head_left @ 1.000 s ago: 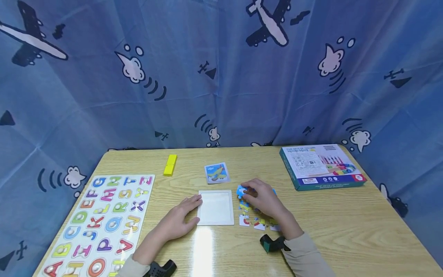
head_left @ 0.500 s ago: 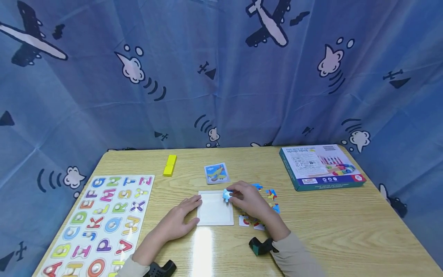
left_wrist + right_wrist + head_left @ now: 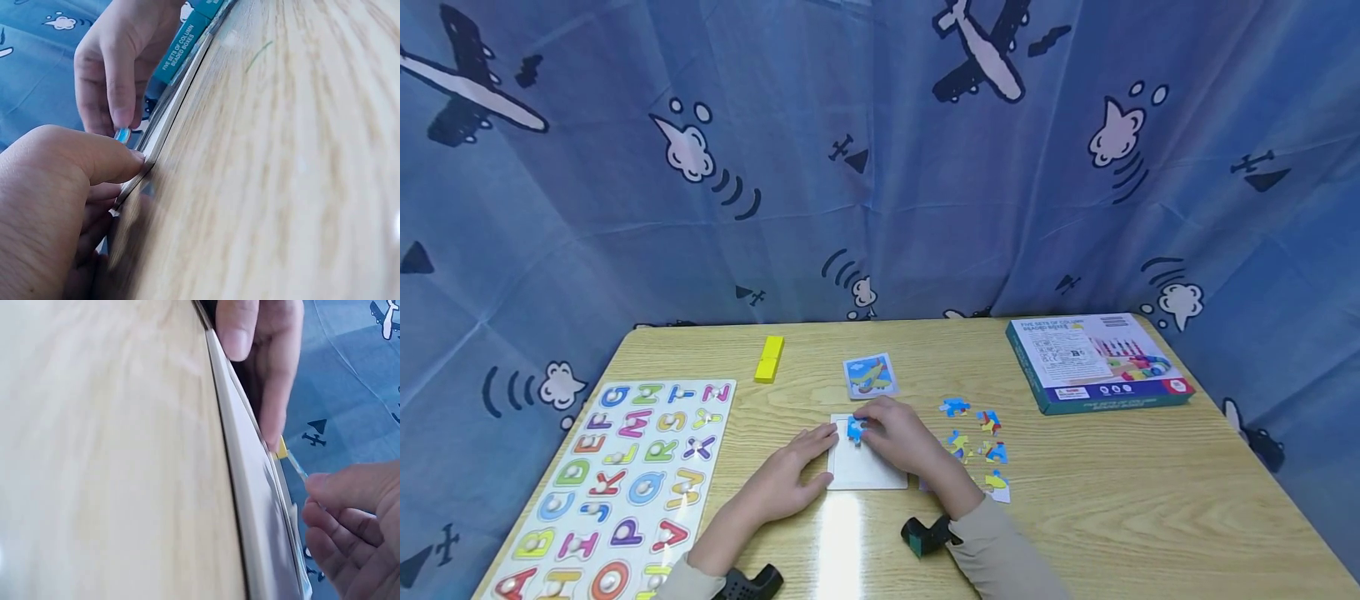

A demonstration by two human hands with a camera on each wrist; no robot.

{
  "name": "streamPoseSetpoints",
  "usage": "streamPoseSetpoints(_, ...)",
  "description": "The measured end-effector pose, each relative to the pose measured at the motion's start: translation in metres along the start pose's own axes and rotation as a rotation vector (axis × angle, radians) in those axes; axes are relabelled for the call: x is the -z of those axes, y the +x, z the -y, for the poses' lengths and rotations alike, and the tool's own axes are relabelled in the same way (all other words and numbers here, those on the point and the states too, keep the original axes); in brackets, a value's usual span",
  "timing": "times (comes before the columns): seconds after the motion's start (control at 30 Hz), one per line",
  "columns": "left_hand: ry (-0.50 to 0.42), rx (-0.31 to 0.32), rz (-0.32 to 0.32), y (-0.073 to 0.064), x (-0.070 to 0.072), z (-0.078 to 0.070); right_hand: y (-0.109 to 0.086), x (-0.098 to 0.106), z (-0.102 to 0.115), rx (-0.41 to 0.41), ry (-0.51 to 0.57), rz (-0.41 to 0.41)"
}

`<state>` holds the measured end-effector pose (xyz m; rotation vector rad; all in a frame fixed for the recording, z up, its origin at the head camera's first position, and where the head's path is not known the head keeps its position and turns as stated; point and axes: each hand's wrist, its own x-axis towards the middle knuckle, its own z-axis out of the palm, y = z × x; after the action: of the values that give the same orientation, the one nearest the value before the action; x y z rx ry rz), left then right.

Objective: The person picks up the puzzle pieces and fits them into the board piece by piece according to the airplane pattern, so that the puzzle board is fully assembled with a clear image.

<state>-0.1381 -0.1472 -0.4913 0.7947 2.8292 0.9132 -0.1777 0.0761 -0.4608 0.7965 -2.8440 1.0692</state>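
A blue puzzle piece (image 3: 854,430) is pinched between the thumb and fingers of my right hand (image 3: 898,437), over the upper left part of a white square puzzle frame (image 3: 868,479). In the left wrist view, the piece (image 3: 122,134) appears tilted, just above the frame. My left hand (image 3: 786,475) rests at the frame's left side, with fingertips on its edge and the thumb near the lower left corner. Several loose puzzle pieces (image 3: 996,452) lie right of the frame, some hidden behind my right forearm. A picture card (image 3: 870,376) of a yellow plane lies behind the frame.
An alphabet board (image 3: 617,483) with knobbed letters covers the table's left side. A yellow block (image 3: 768,359) lies at the back left. At the back right sits a flat green-edged box (image 3: 1097,362). The blue curtain (image 3: 880,167) hangs behind the table.
My right hand has moved left from the loose pieces to above the frame, carrying the blue puzzle piece. More of the loose pieces now show. The left hand has stayed put.
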Motion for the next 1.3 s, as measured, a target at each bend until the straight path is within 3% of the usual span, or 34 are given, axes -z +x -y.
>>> streamPoseSetpoints(0.67, 0.01, -0.019, 0.018, 0.001, 0.0, -0.001, 0.008, -0.018, 0.005, -0.037, -0.036, 0.029)
streamPoseSetpoints(1.3, 0.021, -0.017, 0.007, 0.001, 0.001, 0.0, 0.008, -0.02, -0.001, 0.045, -0.058, 0.028)
